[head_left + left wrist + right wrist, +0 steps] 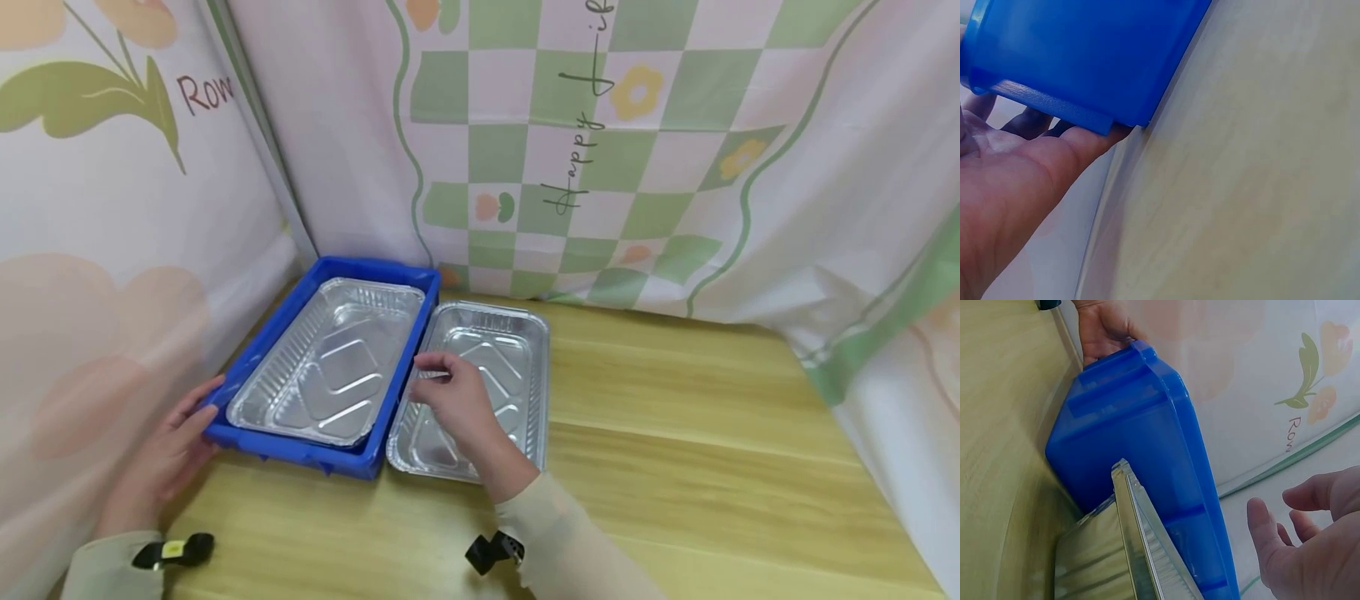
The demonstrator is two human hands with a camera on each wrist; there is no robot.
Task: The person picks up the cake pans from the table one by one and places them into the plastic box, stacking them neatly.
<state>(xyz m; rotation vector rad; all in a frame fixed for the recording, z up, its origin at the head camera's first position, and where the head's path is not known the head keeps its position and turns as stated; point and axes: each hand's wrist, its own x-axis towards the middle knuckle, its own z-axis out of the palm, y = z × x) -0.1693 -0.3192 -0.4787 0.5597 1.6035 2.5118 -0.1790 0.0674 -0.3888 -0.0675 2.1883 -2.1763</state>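
A blue plastic crate (292, 450) stands on the table at the left, and a silver foil tray (337, 362) lies inside it. My left hand (168, 450) holds the crate at its near left corner; the left wrist view has that hand (1029, 169) against the crate's outer wall (1085, 62). Just right of the crate lies a second foil tray (534, 392), its rim close along the crate's side. Over this tray's left part hovers my right hand (457, 400), fingers loosely bent. The right wrist view shows thumb and fingers apart with nothing between them.
The wooden table (697, 467) extends to the right of the trays. A checked cloth curtain (570, 150) hangs behind them, and a flowered cloth (97, 250) stands close along the crate's left side. Each wrist carries a black strap.
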